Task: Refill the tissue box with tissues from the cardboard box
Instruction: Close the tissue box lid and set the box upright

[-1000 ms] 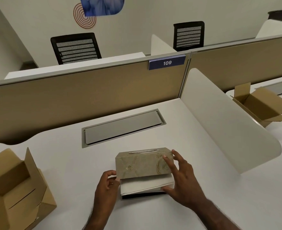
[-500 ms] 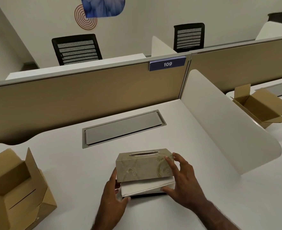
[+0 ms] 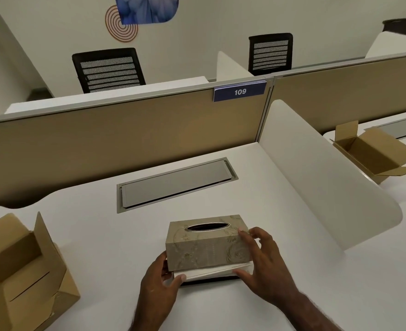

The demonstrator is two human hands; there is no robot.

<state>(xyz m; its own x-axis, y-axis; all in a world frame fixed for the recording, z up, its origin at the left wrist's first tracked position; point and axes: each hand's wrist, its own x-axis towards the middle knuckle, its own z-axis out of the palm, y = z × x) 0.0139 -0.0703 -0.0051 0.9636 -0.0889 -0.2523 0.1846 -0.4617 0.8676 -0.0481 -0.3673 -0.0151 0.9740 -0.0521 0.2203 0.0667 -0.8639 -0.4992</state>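
While the left hand (image 3: 160, 279) curls round the near-left corner of the tissue box (image 3: 208, 244), thumb on the white tissues (image 3: 211, 272) showing under it, the right hand (image 3: 261, 261) grips the box's right end with fingers spread and thumb low by the stack. The cover sits on the tissues over a dark base (image 3: 211, 281), not yet seated. The step looks like closing the cover; next it probably needs an even press down, tissue edges tucked in. The open cardboard box (image 3: 18, 271) lies well left of the tissue box on the desk (image 3: 292, 295)
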